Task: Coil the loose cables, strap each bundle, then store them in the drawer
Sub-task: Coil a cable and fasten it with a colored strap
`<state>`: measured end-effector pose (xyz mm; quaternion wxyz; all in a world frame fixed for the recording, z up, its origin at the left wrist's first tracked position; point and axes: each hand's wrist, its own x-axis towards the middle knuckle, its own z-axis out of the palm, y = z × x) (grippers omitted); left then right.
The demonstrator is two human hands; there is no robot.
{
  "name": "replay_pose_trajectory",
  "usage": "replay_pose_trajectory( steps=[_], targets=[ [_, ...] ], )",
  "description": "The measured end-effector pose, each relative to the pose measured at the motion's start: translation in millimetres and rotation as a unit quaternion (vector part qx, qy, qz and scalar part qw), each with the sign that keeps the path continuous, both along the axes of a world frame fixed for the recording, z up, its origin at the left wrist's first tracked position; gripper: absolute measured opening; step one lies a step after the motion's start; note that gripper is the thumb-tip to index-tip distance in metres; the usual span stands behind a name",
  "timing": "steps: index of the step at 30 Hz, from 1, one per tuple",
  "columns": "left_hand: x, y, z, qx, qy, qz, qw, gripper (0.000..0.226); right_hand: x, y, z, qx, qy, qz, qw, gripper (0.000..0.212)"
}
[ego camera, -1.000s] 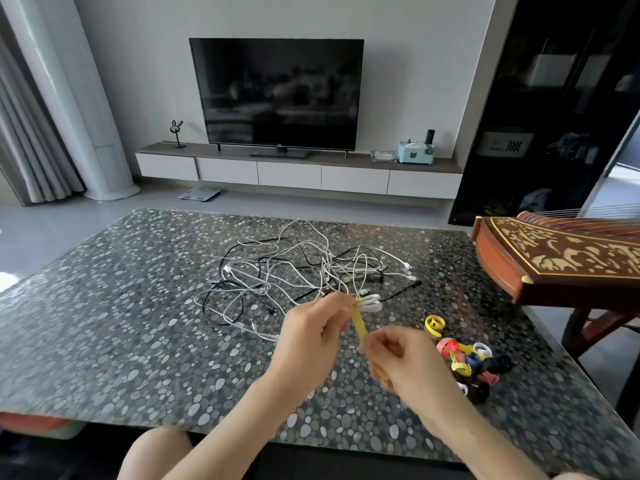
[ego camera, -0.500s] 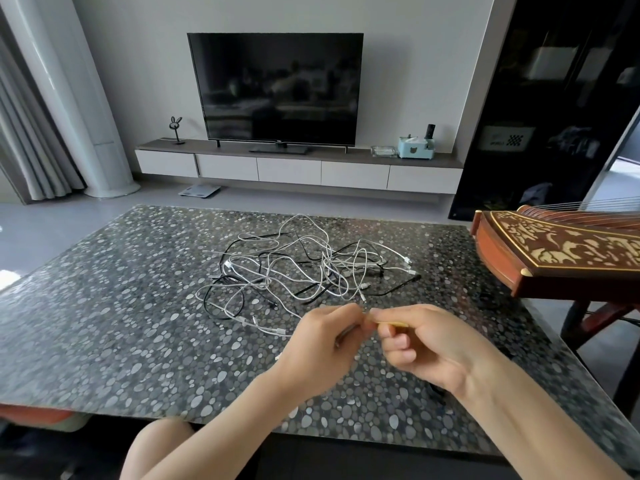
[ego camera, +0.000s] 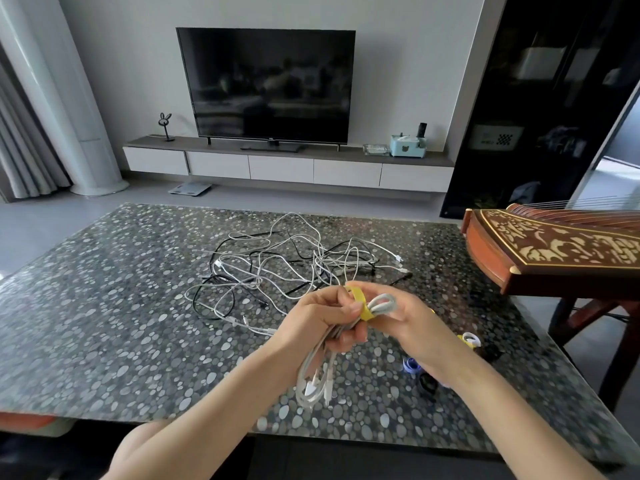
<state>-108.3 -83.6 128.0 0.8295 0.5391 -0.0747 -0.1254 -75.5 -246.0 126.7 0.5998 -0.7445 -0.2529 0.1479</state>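
Gripping a white cable bundle (ego camera: 317, 379) above the near edge of the bench (ego camera: 104, 306), the left hand (ego camera: 322, 320) has its grip clamped round the coil's upper part, and the lower loops and plugs hang down below the fist. A yellow strap (ego camera: 362, 303) wraps the bundle near its top, just beside the left fingertips. The right hand (ego camera: 412, 323) meets it there with its grip closed on the strap, and the bundle's short looped end lies across its fingers. Farther back on the pebble-patterned bench, loose cables (ego camera: 287, 265), white and black, lie in one tangle, well apart from the hands. Spare straps (ego camera: 471, 341) in yellow, white, purple and black lie on the bench under and beside the right wrist. A guzheng (ego camera: 554, 251) stands at the bench's right end. Against the far wall a low cabinet (ego camera: 280, 168) has all its drawer fronts closed, so their contents are hidden; it carries a television (ego camera: 270, 84) and a pale blue tissue box (ego camera: 408, 147).
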Motion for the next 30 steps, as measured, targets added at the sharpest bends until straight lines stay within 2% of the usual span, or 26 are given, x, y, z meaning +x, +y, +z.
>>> replay_pose_trajectory(
  steps=[3,7,14,17,19,21,23,25,28,30],
  targets=[
    [-0.1,4.7,0.6,-0.021,0.003,-0.023,1.000,0.011,2.3,5.9,-7.5,0.058,-0.011,-0.038,0.998,0.009],
    [2.8,13.7,-3.4,-0.030,0.013,0.031,0.999,0.007,0.0,8.1,-16.8,-0.012,-0.100,-0.062,0.993,0.021],
    [-1.5,10.7,-20.2,-0.065,0.007,0.089,0.994,0.024,-16.0,7.5,-29.1,0.029,-0.009,-0.068,0.997,0.027],
    [-2.9,5.8,-23.6,-0.102,0.016,0.124,0.987,0.029,-26.4,9.6,-29.7,0.044,-0.014,-0.097,0.994,0.025],
    [-4.1,2.3,-24.6,-0.064,0.009,0.162,0.985,0.032,-32.0,11.1,-29.0,0.029,-0.044,-0.117,0.992,0.022],
    [-5.8,-1.6,-29.2,0.045,-0.028,0.211,0.976,0.035,-34.9,12.9,-27.3,0.026,-0.045,-0.129,0.990,0.020],
    [-7.4,-5.9,-35.5,0.214,-0.134,0.263,0.931,0.037,-34.2,14.4,-24.5,0.062,0.003,-0.146,0.987,0.020],
    [-6.0,-10.1,-40.1,0.357,-0.275,0.296,0.842,0.040,-32.4,16.8,-21.4,0.100,0.062,-0.165,0.979,0.023],
    [-4.7,-8.5,-37.3,0.476,-0.434,0.251,0.722,0.040,-32.2,19.5,-20.8,0.143,0.137,-0.175,0.964,0.026],
    [-1.1,-6.9,-39.4,0.513,-0.487,0.233,0.668,0.048,-31.7,19.3,-20.1,0.167,0.183,-0.174,0.953,0.026]
  ],
)
